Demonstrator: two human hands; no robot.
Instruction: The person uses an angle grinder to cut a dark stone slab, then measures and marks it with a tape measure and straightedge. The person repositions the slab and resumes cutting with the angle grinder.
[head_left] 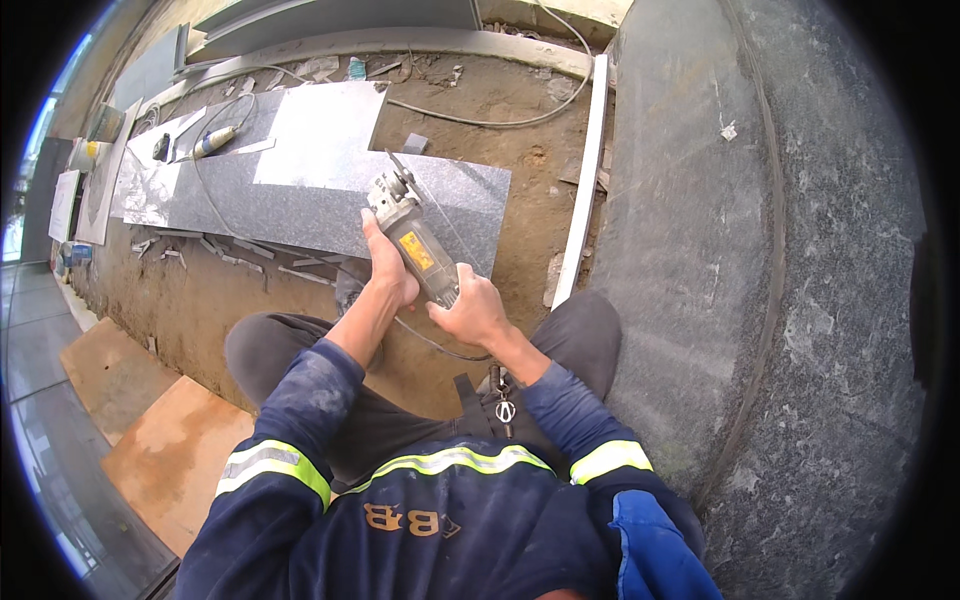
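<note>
Both my hands hold a dusty grey angle grinder (424,252) with a yellow label, tilted with its head up and to the left. My left hand (391,264) wraps the body just behind the gear head, thumb along its side. Around the rear end is my right hand (474,311). A thin disc (440,205) shows nearly edge-on at the head. Beyond and below the tool lies a grey speckled slab (330,218) with a notch in its far right edge. The grinder appears held above this slab; whether the disc touches it, I cannot tell.
Another power tool (214,141) lies on the slab's left part. A grey cable (490,124) loops over the dirt ground. Along the right run a white strip (583,190) and a wide dark stone surface (690,250). Brown boards (180,450) lie at lower left; narrow offcuts (250,247) litter the near side.
</note>
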